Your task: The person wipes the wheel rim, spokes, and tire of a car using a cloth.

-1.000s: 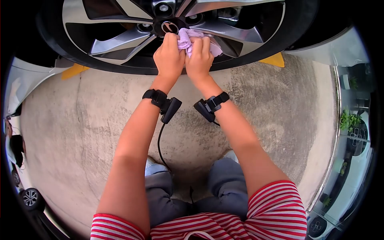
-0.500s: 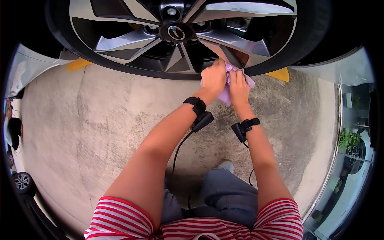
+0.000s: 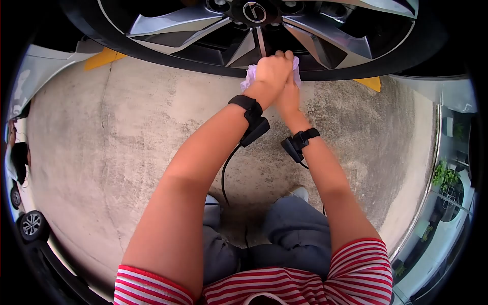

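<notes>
A pale purple cloth (image 3: 249, 77) is bunched at the lower rim of a car wheel (image 3: 325, 48) with silver and black spokes. My left hand (image 3: 275, 71) is closed on the cloth, at the bottom spoke beside the tyre. Behind and partly under it, my right hand (image 3: 288, 96) is also closed around the cloth; most of its fingers are hidden by the left one. The two hands touch or overlap. Cloth shows on both sides of them. Above them is the round centre cap (image 3: 254, 12).
Concrete floor (image 3: 152, 127) lies below the wheel, with yellow pieces (image 3: 104, 58) on both sides of the tyre. Another wheel (image 3: 32, 224) and part of a person (image 3: 19, 157) are at the far left. Glass panels with plants (image 3: 445, 175) stand at the right.
From the spokes right of the cap, my hands and the cloth have moved down, then back left to the bottom spoke. The hands now overlap. The view has shifted, so the wheel sits higher and further right.
</notes>
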Action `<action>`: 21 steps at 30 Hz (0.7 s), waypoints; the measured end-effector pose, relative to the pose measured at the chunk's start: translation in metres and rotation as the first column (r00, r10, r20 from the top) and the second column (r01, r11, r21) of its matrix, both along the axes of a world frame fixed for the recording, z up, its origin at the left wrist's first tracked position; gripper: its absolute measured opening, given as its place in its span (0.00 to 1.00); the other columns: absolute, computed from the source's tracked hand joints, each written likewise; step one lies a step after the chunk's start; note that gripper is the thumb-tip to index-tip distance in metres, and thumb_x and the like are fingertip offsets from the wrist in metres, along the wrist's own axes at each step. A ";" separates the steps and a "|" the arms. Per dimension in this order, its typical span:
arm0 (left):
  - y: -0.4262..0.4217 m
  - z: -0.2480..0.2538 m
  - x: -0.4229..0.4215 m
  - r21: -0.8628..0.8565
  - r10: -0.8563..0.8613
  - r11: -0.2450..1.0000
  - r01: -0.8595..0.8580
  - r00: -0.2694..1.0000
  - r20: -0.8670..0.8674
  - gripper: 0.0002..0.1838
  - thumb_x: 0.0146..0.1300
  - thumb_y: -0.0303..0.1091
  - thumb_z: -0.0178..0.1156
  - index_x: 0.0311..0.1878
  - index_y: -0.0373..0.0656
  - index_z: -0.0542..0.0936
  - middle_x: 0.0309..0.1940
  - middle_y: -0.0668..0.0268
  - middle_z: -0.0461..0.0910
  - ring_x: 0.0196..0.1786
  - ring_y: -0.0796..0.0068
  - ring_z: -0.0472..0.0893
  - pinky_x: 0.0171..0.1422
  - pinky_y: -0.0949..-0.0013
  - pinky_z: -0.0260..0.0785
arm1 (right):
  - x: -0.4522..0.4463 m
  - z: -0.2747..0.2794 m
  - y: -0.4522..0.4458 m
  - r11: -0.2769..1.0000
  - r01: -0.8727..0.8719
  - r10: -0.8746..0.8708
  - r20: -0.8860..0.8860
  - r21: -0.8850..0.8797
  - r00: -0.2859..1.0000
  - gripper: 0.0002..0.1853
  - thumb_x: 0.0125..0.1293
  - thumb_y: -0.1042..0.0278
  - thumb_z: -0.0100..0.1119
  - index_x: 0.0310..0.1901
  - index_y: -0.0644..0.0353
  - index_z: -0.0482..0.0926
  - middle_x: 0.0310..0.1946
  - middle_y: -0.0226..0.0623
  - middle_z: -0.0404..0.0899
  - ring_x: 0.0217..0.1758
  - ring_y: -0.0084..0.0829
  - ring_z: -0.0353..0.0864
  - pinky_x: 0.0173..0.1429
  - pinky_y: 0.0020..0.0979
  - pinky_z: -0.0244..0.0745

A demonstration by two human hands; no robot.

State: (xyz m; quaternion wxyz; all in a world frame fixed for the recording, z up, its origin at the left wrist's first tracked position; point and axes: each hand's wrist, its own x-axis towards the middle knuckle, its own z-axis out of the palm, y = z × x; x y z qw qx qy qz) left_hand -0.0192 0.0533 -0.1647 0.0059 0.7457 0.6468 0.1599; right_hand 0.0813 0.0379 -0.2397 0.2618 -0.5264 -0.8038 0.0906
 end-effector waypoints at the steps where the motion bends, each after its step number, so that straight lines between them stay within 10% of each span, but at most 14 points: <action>1: -0.003 -0.003 -0.003 0.015 -0.019 1.000 0.020 1.000 -0.019 0.15 0.53 0.31 0.62 0.44 0.40 0.72 0.35 0.58 0.81 0.34 0.61 0.86 0.33 0.65 0.78 | -0.010 -0.005 -0.003 0.998 0.037 -0.041 -0.103 -0.043 0.994 0.21 0.60 0.68 0.61 0.56 0.57 0.73 0.49 0.44 0.73 0.43 0.50 0.80 0.42 0.45 0.78; 11: -0.019 0.000 -0.024 0.031 -0.060 0.998 0.056 0.987 0.149 0.20 0.55 0.32 0.60 0.51 0.38 0.70 0.35 0.57 0.80 0.32 0.59 0.85 0.31 0.63 0.77 | -0.021 0.011 -0.018 0.999 0.025 -0.019 -0.255 0.020 0.967 0.18 0.57 0.74 0.62 0.51 0.64 0.77 0.44 0.46 0.76 0.47 0.48 0.79 0.46 0.43 0.76; 16: -0.030 0.007 -0.047 0.176 -0.160 0.979 0.106 0.930 0.329 0.31 0.59 0.34 0.61 0.65 0.38 0.65 0.41 0.51 0.82 0.36 0.52 0.83 0.38 0.57 0.77 | 0.036 0.093 0.029 0.835 -0.387 0.342 -0.182 -0.391 0.922 0.11 0.55 0.78 0.61 0.42 0.66 0.82 0.41 0.45 0.76 0.46 0.44 0.79 0.49 0.36 0.73; 21: -0.061 0.063 -0.069 0.437 -0.348 0.895 0.092 0.758 0.552 0.22 0.55 0.33 0.68 0.54 0.45 0.77 0.37 0.59 0.82 0.35 0.58 0.82 0.38 0.62 0.75 | 0.041 0.174 -0.001 0.862 -0.371 0.314 -0.212 -0.345 0.926 0.27 0.59 0.72 0.64 0.62 0.52 0.72 0.36 0.38 0.75 0.39 0.34 0.77 0.48 0.31 0.73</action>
